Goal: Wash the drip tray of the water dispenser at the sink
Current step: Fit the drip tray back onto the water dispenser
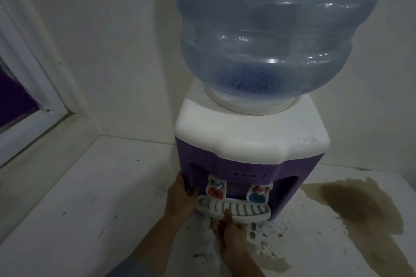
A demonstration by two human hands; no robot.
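Head view, looking down at a countertop corner. Above both hands, a big clear water bottle (270, 36), inverted, neck seated in the white top of the water dispenser (247, 139); water inside, level impossible to tell. Purple dispenser body below, two taps in its recess just above the fingers: red tap (215, 190) nearer the left hand, blue tap (257, 195) above and to the right of the right hand. Drip tray (234, 209), white with a slotted grey grille, at the dispenser's foot directly under the taps, seemingly seated in its place; contents under the grille hidden.

Left hand (181, 198) pressed against the dispenser's left front corner, fingers wrapped round the purple edge, thumb near the tray's left end. Right hand (229, 229) reaching in from below, fingers under the tray's front lip and one fingertip over the rim at mid-front, pinching the drip tray. Both forearms angled up from the bottom edge.

Right of the right hand, a brown stain (360, 207) spread over the white counter (90, 198); flaked, speckled patches just beside the right wrist. Far left of the left hand, a white window frame (45, 101).
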